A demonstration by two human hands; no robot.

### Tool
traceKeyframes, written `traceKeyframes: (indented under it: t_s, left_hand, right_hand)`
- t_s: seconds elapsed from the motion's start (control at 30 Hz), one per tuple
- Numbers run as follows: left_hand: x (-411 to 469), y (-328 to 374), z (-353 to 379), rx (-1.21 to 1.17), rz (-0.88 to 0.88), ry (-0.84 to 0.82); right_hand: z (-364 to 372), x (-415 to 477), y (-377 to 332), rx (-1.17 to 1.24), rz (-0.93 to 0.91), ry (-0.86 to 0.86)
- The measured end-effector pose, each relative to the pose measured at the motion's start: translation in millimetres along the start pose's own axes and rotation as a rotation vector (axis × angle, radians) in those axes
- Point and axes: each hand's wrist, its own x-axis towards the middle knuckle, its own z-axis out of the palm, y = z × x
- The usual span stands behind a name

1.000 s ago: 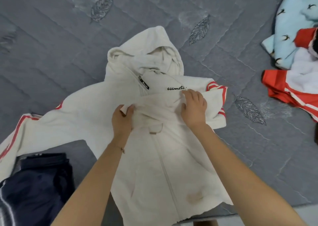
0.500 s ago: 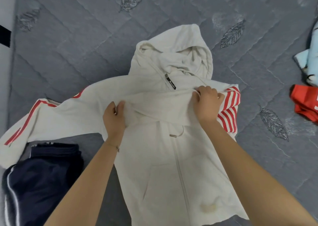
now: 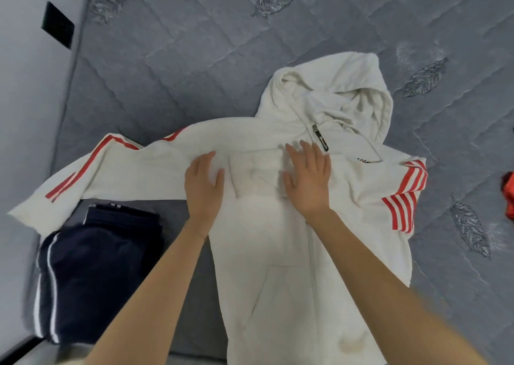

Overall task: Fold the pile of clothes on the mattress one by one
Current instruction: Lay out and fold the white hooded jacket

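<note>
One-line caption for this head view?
Left hand and right hand press flat on a white hoodie spread on the grey mattress, one sleeve folded in.

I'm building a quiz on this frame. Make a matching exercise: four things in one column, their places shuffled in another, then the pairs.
Things
1. white hoodie
2. navy garment
3. red garment
4. black wall plate

Places
A. at the picture's right edge, mostly cut off
B. on the wall, upper left
C. spread on the mattress under the left hand and right hand
D. lower left, below the outstretched sleeve

Pairs: 1-C; 2-D; 3-A; 4-B
</note>
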Motion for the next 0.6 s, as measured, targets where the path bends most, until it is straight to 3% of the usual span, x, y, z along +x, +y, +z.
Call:
traceKeyframes:
  t_s: [0.2, 0.6]
  left_hand:
    - [-7.1, -34.5, -43.8, 0.285, 0.140, -0.059]
    - [-19.1, -117.8, -139.4, 0.335, -0.014, 0.077]
  right_hand:
    - [24.6, -2.6, -65.8, -0.062, -0.079, -0.095]
    - [56.1, -6.0, -164.5, -0.107, -0.169, -0.139]
